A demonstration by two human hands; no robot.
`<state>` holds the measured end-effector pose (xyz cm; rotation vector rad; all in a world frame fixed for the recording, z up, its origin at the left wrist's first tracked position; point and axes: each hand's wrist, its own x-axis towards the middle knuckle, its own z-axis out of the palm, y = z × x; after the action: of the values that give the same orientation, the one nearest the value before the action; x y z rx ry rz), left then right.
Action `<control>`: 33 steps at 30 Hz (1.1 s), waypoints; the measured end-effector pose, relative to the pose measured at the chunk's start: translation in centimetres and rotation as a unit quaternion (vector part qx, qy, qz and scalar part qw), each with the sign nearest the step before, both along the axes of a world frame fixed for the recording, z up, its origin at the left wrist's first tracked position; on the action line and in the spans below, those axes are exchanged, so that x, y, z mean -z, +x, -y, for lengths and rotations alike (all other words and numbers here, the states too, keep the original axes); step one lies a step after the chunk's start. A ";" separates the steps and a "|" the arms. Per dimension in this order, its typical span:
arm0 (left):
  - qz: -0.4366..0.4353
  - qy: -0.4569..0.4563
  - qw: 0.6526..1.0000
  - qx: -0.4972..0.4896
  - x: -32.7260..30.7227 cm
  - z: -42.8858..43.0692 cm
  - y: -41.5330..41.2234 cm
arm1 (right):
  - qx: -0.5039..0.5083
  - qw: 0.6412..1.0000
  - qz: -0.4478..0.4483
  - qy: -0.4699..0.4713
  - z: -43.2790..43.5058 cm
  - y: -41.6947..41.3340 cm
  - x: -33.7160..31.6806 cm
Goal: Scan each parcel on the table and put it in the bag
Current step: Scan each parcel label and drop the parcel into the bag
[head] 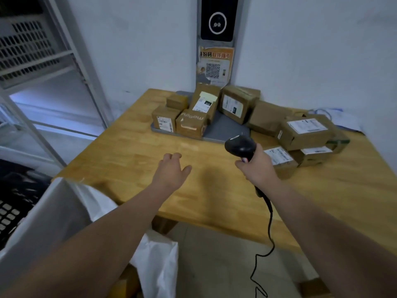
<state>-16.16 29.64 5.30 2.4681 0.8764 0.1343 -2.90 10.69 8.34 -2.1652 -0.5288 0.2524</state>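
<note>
**Head view: scanner in my right hand, left hand free over the worktop**

My right grip is curled round the black scanner's handle, and the scanner's head sits just in front of the near right corner of the grey base. Its cable runs back from there, off the worktop's near edge and down. My left grip is spread and holds nothing, fingers loosely apart, in front of the grey base and nearer to me. Whether it touches the wood I cannot tell.

Several brown cardboard parcels stand packed together on the grey base, most with white labels. More parcels are piled just right of the base, touching one another. The white bag hangs open well in front of the base and to its left, below the worktop's near edge, under my left forearm.
</note>
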 end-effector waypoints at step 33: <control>-0.225 0.127 0.966 0.029 6.4 -16.9 29.9 | 0.045 0.971 -0.230 0.045 -18.6 24.1 9.0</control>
<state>13.72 46.56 -1.10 2.8179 1.0179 -0.3718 21.19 29.25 -0.65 -1.9488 -0.1727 0.6479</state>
